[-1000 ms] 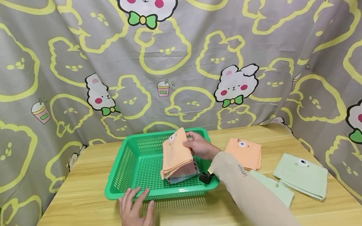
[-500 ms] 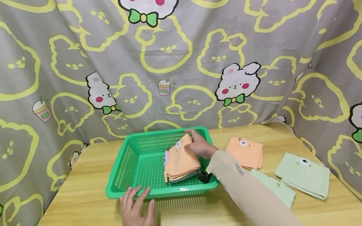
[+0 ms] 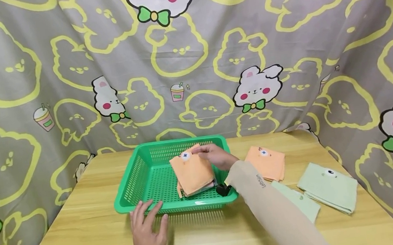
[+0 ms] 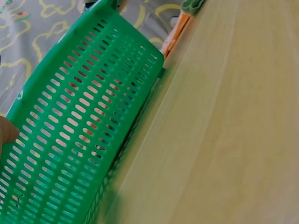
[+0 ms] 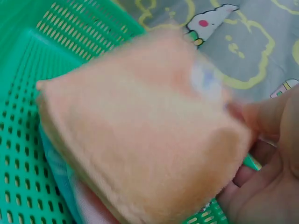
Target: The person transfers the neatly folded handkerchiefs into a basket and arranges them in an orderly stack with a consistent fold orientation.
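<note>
A: Where's the cloth being handled?

B: The folded orange cloth (image 3: 194,176) is inside the green basket (image 3: 176,205), towards its right end, tilted over other folded fabric (image 5: 91,203). I can't tell how much of it rests on that.

A: And the 2 hands?

B: The right hand (image 3: 218,156) has its grip closed on the cloth's right edge, just beside the printed face, with the thumb above and fingers tucked below. The left hand (image 3: 148,237) has hold of nothing; its grip is spread, fingers laid fairly straight at the basket's near rim.

A: How should the cloth handle?

B: Light, soft and plush, I'd judge: hard to damage and not very slippery, but floppy enough for its layers to slide apart.

A: Best place to take it?

B: I'd pinch a folded edge through every layer, rather than 1 loose flap.

A: What's nearby?

B: On the desk (image 3: 86,235), right of the basket, lie 1 more orange piece (image 3: 268,165) and 2 green cloths (image 3: 330,188).
</note>
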Tool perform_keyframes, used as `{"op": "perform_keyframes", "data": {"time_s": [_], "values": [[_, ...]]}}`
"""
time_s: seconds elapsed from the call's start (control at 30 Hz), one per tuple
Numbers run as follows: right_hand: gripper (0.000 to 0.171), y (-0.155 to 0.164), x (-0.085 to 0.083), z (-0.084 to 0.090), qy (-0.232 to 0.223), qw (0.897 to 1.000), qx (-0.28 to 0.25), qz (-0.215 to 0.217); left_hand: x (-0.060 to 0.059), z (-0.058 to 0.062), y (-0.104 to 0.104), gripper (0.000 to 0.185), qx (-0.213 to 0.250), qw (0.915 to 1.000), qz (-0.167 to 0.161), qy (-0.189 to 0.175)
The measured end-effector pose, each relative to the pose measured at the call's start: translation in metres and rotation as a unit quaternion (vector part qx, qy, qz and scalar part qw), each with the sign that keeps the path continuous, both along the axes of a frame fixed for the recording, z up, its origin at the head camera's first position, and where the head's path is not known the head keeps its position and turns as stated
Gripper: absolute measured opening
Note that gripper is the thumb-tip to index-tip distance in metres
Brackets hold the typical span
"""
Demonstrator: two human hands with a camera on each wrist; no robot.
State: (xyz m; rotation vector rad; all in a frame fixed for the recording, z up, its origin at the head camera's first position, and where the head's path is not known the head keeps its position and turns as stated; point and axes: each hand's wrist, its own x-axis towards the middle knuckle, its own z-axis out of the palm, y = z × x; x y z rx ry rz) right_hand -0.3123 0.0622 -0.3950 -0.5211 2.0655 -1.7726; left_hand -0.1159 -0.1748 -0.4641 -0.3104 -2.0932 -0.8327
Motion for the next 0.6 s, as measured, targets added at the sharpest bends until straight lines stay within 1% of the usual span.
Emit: {"op": "perform_keyframes", "data": {"time_s": [0.17, 0.3, 0.4, 0.5, 0.6], "values": [[0.043, -0.0016, 0.0005, 0.0029, -0.013, 0.997, 0.072, -0.007, -0.0010, 0.0003, -0.0006, 0.038, -0.005, 1.0000, 0.001, -0.002], [0.049, -0.0010, 0.0004, 0.0041, -0.018, 0.993, 0.112, -0.012, -0.0015, 0.0005, 0.0000, 0.037, -0.005, 1.0000, 0.002, -0.004], [0.049, -0.0011, 0.0004, 0.0047, -0.029, 0.992, 0.119, -0.024, -0.0021, 0.0014, -0.0002, 0.037, -0.006, 1.0000, 0.000, -0.001], [0.048, -0.0026, 0.0000, 0.0049, -0.036, 0.993, 0.106, -0.043, -0.0020, 0.0020, -0.0007, 0.037, -0.006, 1.0000, -0.001, 0.002], [0.047, -0.0047, 0.0001, 0.0036, -0.033, 0.993, 0.102, -0.056, -0.0009, 0.0017, -0.0008, 0.037, -0.004, 1.0000, 0.001, 0.002]]}}
